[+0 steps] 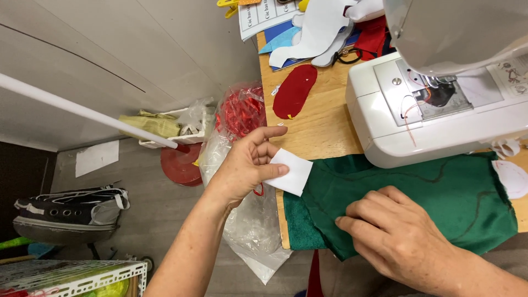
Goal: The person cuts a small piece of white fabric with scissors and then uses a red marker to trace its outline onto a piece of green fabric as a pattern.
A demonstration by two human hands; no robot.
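Marking step, likely: left hand (pixel 247 165) pinches white piece (pixel 293 171) beside green fabric (pixel 440 192); right hand (pixel 393 228) presses fabric, fingers curled, gripping nothing.

wooden table (pixel 324 124) | on it: white sewing machine (pixel 385 118), green fabric (pixel 451 192), red felt oval (pixel 295 91)

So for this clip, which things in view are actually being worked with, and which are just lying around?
In hand:
left hand pinching a white paper piece
right hand pressing on the green fabric

Lying about:
white sewing machine
red oval felt piece
scissors
white paper patterns
plastic bag of red scraps
shoe on the floor
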